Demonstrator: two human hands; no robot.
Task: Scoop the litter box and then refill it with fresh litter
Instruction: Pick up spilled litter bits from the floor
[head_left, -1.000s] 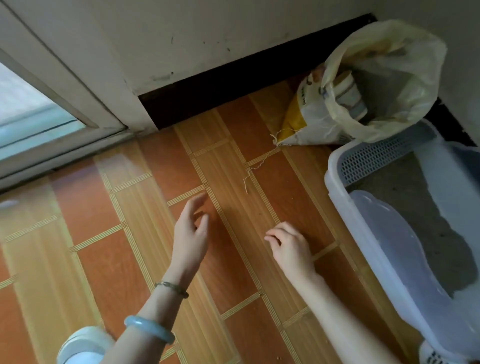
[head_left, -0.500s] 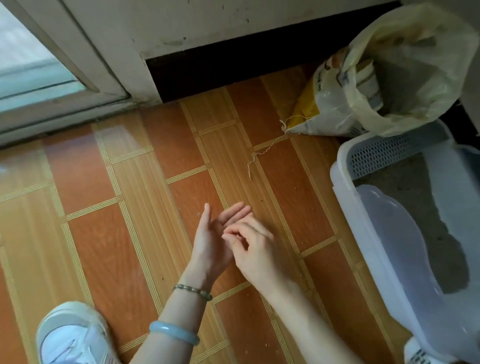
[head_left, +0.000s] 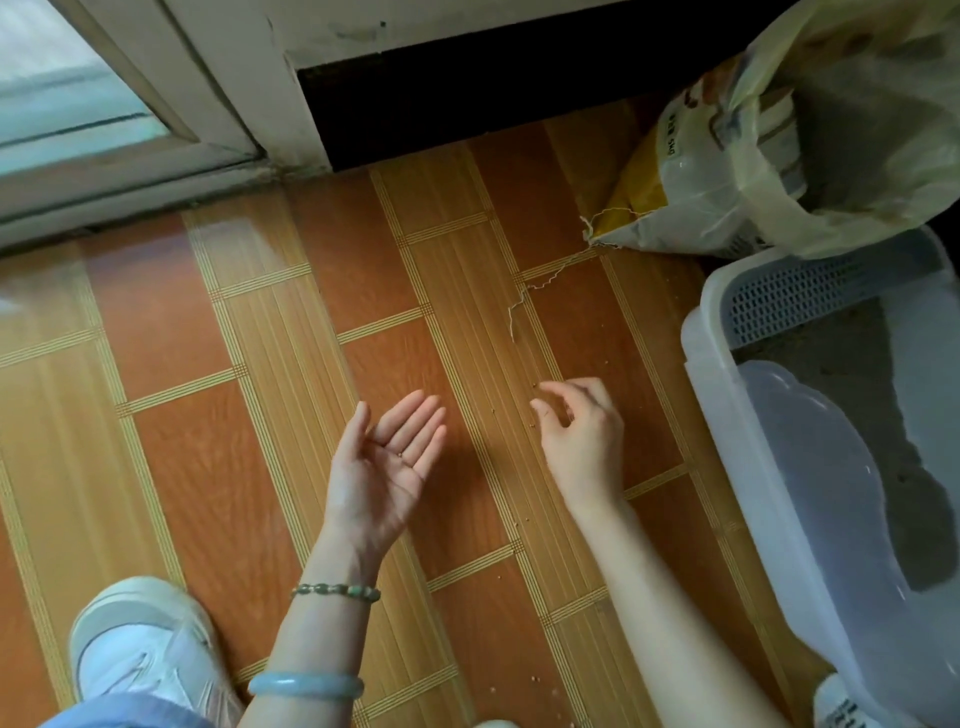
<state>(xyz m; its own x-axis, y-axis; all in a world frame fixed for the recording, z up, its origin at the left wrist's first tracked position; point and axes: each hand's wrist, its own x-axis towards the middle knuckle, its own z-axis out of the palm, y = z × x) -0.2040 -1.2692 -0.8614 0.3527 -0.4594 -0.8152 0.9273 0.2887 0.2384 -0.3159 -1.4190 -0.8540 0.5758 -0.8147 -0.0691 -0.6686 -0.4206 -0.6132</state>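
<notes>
Parted from touching: left grip (head_left: 387, 467) wide, palm up, cradling one grain (head_left: 400, 453); right grip (head_left: 582, 436) narrowed, seemingly empty, above stray litter grains (head_left: 535, 385), likely light, hard, best pinched singly; litter box (head_left: 698, 332) rightward.

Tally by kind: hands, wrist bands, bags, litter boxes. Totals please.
Hands: 2, left hand and right hand
Wrist bands: 2, bead bracelet and pale bangle
Bags: 2, litter bag and yellowish plastic bag
Boxes: 1, litter box
Total: 7
</notes>
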